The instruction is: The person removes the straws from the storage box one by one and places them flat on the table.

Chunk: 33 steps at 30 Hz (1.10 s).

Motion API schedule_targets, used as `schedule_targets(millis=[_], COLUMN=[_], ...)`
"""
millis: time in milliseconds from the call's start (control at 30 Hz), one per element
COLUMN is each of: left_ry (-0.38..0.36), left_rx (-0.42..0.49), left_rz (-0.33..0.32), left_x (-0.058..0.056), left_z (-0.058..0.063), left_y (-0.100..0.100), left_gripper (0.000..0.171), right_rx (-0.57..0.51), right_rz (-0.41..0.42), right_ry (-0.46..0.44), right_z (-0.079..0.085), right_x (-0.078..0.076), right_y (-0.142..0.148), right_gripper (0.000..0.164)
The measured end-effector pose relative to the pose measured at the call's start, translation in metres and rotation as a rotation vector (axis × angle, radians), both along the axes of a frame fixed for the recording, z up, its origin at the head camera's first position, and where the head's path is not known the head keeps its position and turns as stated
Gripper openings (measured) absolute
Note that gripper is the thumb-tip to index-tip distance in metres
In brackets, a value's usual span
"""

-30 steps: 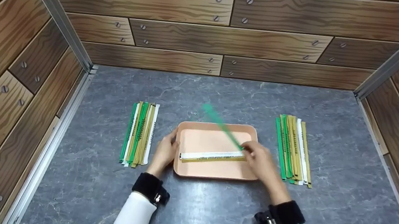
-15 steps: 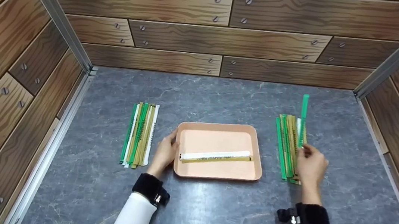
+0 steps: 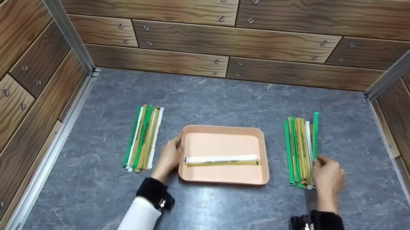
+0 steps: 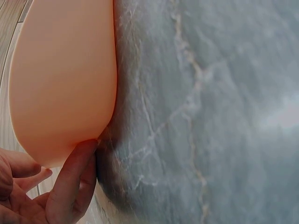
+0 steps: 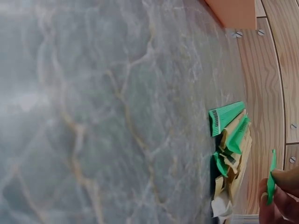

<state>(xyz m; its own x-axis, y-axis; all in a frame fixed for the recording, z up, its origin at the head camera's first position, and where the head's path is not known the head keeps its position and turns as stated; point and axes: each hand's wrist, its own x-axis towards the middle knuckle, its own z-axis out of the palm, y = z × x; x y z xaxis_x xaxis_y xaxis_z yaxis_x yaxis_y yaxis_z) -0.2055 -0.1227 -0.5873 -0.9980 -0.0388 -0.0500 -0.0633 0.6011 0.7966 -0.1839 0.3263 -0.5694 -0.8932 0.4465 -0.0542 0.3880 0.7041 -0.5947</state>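
My right hand (image 3: 327, 177) pinches the lower end of a long green stick packet (image 3: 315, 131) between thumb and fingers. That packet stands along the right side of a bundle of green, gold and white stick packets (image 3: 295, 148), overlapping it in the head view. In the right wrist view the green packet (image 5: 271, 177) is seen edge-on in the fingertips, apart from the bundle's ends. My left hand (image 3: 170, 155) holds the left wall of a peach tray (image 3: 220, 181), with fingers (image 4: 70, 182) at its corner. Inside the tray a white packet (image 3: 219, 159) and a gold packet (image 3: 230, 163) lie side by side, slightly slanted.
A second bundle of green, gold and white stick packets (image 3: 143, 139) lies left of the tray. Wood-patterned walls (image 3: 198, 37) with metal corner posts (image 3: 60, 13) enclose the grey marbled table (image 3: 224, 217) at the back and both sides.
My right hand has carried the green packet from over the tray to the right bundle, then lowered it at that bundle's right side. My left hand and the tray stay in place.
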Motion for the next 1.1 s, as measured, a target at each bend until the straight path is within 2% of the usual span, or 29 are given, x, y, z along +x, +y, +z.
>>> schedule_targets(millis=[267, 333, 433, 567, 700, 900, 1000, 1100], left_ry=[-0.014, -0.018, -0.023, -0.027, -0.022, 0.0, 0.012, 0.005], left_rx=[0.007, 0.008, 0.012, 0.018, 0.017, 0.018, 0.013, 0.013], left_rz=[0.004, 0.008, 0.014, 0.016, 0.014, 0.002, -0.003, 0.0], left_x=[-0.001, -0.001, 0.0, 0.0, 0.0, 0.0, 0.0, 0.001], left_z=[-0.002, -0.001, 0.0, 0.0, 0.0, 0.0, -0.001, 0.001], left_y=[0.0, 0.0, 0.001, 0.001, 0.001, 0.0, 0.0, 0.001], left_gripper=[0.053, 0.053, 0.053, 0.053, 0.053, 0.052, 0.052, 0.052], right_rx=[0.018, 0.027, 0.037, 0.041, 0.04, 0.106, 0.146, 0.187], right_rz=[0.031, 0.043, 0.094, 0.242, 0.429, 0.646, 0.734, 0.784], right_ry=[-0.038, -0.004, 0.099, 0.262, 0.336, 0.351, 0.303, 0.224], right_z=[-0.002, -0.001, 0.002, 0.008, 0.015, 0.017, 0.014, 0.009], right_x=[-0.001, -0.002, -0.004, -0.008, -0.011, -0.012, -0.011, -0.012], right_y=[-0.006, -0.01, -0.019, -0.037, -0.062, -0.101, -0.118, -0.132], right_gripper=[0.04, 0.04, 0.036, 0.028, 0.021, 0.016, 0.018, 0.021])
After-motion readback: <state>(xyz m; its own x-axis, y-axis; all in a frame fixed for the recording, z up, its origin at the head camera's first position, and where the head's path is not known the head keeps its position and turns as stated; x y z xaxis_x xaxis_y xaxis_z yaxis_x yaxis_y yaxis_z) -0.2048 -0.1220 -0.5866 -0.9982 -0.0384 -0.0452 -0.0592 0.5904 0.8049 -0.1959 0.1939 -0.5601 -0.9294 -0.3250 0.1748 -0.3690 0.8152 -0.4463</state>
